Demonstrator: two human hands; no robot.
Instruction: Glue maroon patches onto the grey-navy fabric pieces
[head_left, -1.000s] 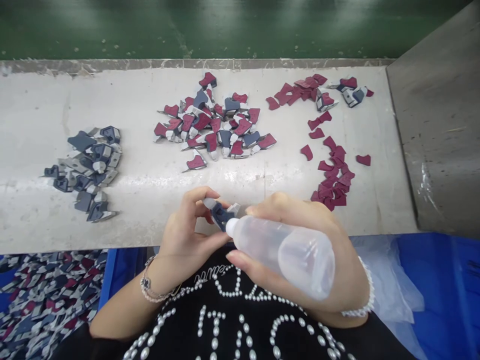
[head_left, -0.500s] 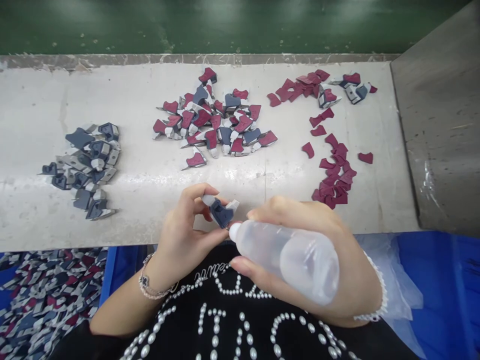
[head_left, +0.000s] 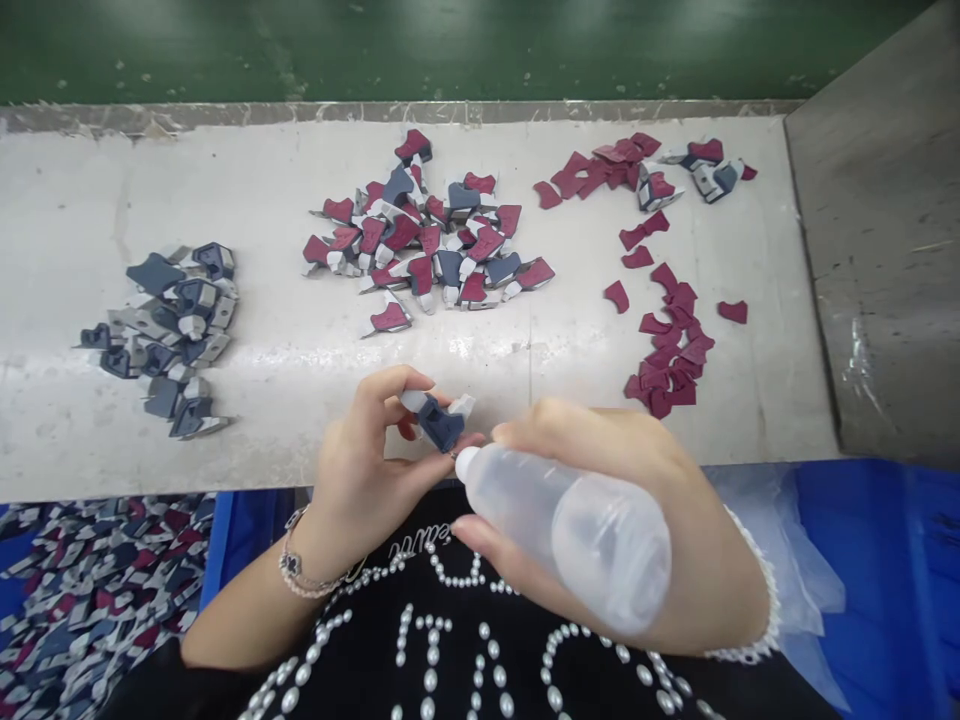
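My left hand (head_left: 375, 465) is closed on a small dark blue and grey plastic part (head_left: 440, 422), its hollow side facing up. In my right hand (head_left: 630, 450) lies a translucent squeeze bottle (head_left: 562, 530), tilted with its white tip close to the lower edge of the part. Whether the tip touches the part I cannot tell. Beyond my hands is a pile of similar parts with maroon pieces on them (head_left: 420, 240). At the left lies a group of blue-grey parts (head_left: 176, 330) with open hollows.
Loose flat maroon pieces (head_left: 671, 350) lie at the right of the white worktop (head_left: 285, 400), more at the back right. A metal panel (head_left: 885, 240) bounds the right end. Below the front edge, a blue bin (head_left: 217, 545) holds many parts at left; clear plastic (head_left: 795, 560) lies at right.
The bottle has shifted slightly left and its base has dropped a little in the picture. The part in my left hand has moved slightly left. Both grips stay the same.
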